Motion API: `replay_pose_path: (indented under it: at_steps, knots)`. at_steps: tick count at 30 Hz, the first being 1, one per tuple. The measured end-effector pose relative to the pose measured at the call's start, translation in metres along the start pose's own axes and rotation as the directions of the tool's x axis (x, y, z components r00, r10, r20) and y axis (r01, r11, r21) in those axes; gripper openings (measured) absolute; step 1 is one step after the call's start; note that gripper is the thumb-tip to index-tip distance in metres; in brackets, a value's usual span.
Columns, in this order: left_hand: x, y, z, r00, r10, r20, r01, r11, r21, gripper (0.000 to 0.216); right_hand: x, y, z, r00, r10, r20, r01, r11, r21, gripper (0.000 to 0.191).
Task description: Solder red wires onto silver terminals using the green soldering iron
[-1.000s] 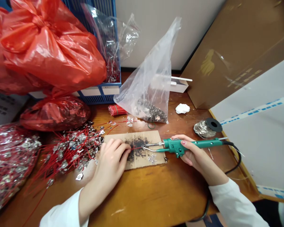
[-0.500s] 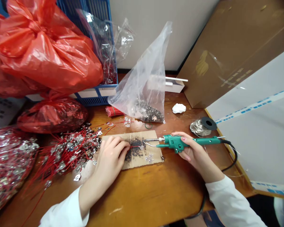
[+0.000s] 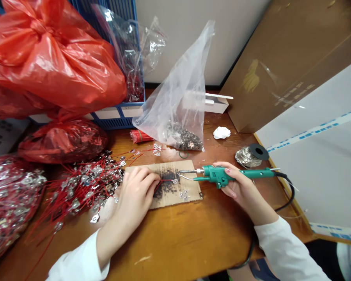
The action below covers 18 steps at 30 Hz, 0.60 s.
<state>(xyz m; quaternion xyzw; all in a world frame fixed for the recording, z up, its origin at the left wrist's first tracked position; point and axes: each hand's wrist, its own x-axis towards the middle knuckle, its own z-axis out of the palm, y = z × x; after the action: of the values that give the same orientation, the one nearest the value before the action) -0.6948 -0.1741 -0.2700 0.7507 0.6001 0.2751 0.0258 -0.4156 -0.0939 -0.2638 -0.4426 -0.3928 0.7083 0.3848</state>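
Wire [image 3: 164, 181], thin and red, is pinched by the closed fingers of the left hand [image 3: 136, 195] and is laid on the scorched cardboard [image 3: 190, 194]. The green soldering iron [image 3: 222, 176] is gripped by the closed right hand [image 3: 240, 189], its tip just beside the wire's end. Farther back, a solder spool [image 3: 248, 157] and a clear bag [image 3: 181, 101] are seen.

The bare left hand [image 3: 136, 195] covers the near end of the thin red wire [image 3: 165, 181]. Whether the green-handled soldering iron [image 3: 222, 176] touches the wire's small metal tab [image 3: 174, 181] is too small to tell. Its black cord [image 3: 291, 193] passes behind the white right sleeve [image 3: 283, 246]. The top and left edges cut off the big red plastic bag [image 3: 52, 58].
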Motion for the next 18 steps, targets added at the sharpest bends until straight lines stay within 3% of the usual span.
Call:
replay_pose_path:
  at_steps: [18]
  knots:
    - [-0.0027,0.0027,-0.0034,1.000,0.008,0.021,-0.009,1.000,0.022,0.019,-0.0013,-0.0013,-0.0002,1.000,-0.012,0.008,0.012,1.000,-0.027,0.027]
